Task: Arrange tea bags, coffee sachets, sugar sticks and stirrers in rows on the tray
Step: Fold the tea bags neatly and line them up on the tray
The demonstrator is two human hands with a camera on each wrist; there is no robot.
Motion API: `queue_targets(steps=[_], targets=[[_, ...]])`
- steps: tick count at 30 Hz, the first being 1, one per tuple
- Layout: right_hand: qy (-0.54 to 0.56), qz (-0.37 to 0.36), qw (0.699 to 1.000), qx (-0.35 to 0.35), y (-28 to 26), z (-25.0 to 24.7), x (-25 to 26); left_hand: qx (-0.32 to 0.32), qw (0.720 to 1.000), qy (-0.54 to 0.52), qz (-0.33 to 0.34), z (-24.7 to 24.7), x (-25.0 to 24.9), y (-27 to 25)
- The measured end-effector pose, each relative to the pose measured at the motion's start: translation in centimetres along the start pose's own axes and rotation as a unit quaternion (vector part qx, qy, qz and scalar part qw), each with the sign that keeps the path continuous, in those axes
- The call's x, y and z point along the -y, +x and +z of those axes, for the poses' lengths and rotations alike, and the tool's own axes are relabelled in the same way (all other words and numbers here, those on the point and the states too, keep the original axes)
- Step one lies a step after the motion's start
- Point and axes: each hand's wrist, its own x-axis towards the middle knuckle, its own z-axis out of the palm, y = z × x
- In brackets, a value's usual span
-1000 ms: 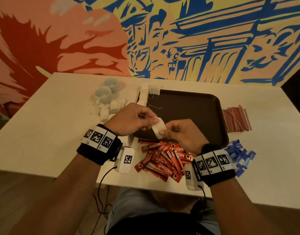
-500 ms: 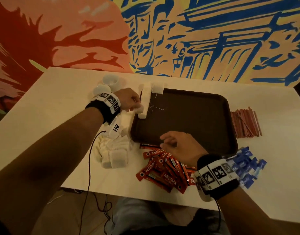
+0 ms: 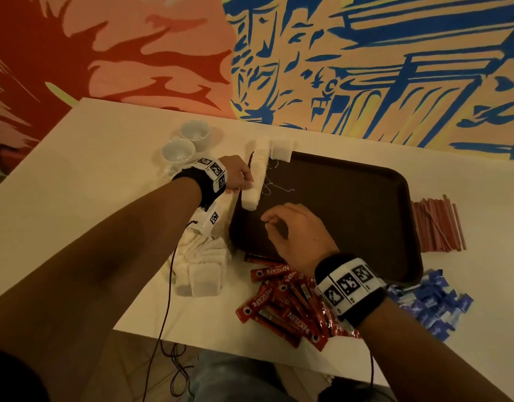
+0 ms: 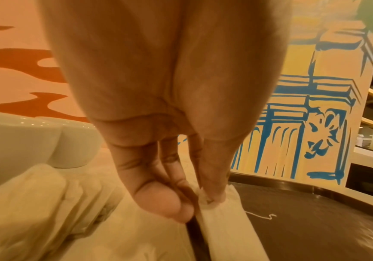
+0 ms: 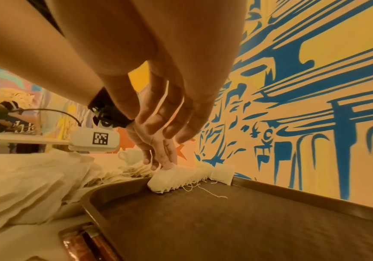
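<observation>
A dark brown tray [image 3: 351,216] lies mid-table. A row of white tea bags [image 3: 260,169] stands on edge along its left side. My left hand [image 3: 247,187] pinches the top of the nearest tea bag [image 4: 223,222] at the row's near end, between thumb and fingertips [image 5: 167,164]. My right hand [image 3: 267,224] hovers over the tray's near-left part, fingers loosely curled and holding nothing. Loose tea bags [image 3: 203,268] are heaped left of the tray. Red coffee sachets [image 3: 281,303] lie in front, blue sugar sticks [image 3: 432,303] at front right, and red stirrers [image 3: 435,224] to the right.
Two white cups [image 3: 186,143] stand behind my left wrist. One tea bag [image 3: 280,150] lies flat at the tray's far-left corner, with loose strings [image 3: 276,187] trailing onto the tray floor. A painted wall runs along the table's far edge. A cable hangs off the near edge.
A second ago both hands held one tea bag at the tray's front. My left hand carried it to the row's near end; my right hand let go and stays over the tray.
</observation>
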Motion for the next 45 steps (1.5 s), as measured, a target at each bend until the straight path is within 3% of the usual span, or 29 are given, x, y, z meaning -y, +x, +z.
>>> queue_targets(steps=[3, 7, 12, 15, 17, 21, 26, 31, 36, 45], targets=[[-0.016, 0.001, 1.000, -0.009, 1.9, 0.6, -0.2, -0.039, 0.999, -0.008, 0.004, -0.2, -0.3, -0.9], [-0.028, 0.029, 0.996, 0.074, 4.2, 1.3, 0.3, -0.139, 0.988, -0.065, 0.009, -2.5, 0.5, -3.9], [0.003, 0.021, 0.995, 0.097, 7.3, 0.7, 2.1, -0.254, 0.953, -0.164, 0.002, -6.5, 5.1, -10.0], [0.000, 0.017, 0.991, 0.135, 9.9, 0.1, 2.8, -0.287, 0.937, -0.197, -0.027, -7.7, 8.9, -12.8], [-0.021, 0.022, 0.986, 0.166, 11.9, -0.2, 3.3, -0.277, 0.938, -0.199, -0.057, -7.8, 11.1, -13.6], [-0.034, 0.072, 0.974, 0.210, 16.0, 0.6, 4.1, -0.182, 0.960, -0.179, -0.118, -6.4, 14.0, -13.1], [-0.005, 0.168, 0.959, 0.228, 20.1, 2.9, 4.5, -0.119, 0.973, -0.140, -0.140, -4.2, 15.4, -10.7], [-0.041, 0.206, 0.947, 0.243, 22.1, 5.6, 4.4, -0.116, 0.973, -0.049, -0.195, -3.1, 16.4, -8.2], [-0.018, 0.225, 0.948, 0.225, 22.8, 7.1, 4.5, -0.074, 0.974, 0.041, -0.209, -2.7, 16.4, -6.7], [-0.066, 0.235, 0.950, 0.195, 24.7, 10.6, 3.4, -0.091, 0.971, 0.053, -0.213, -1.9, 16.8, -5.9]])
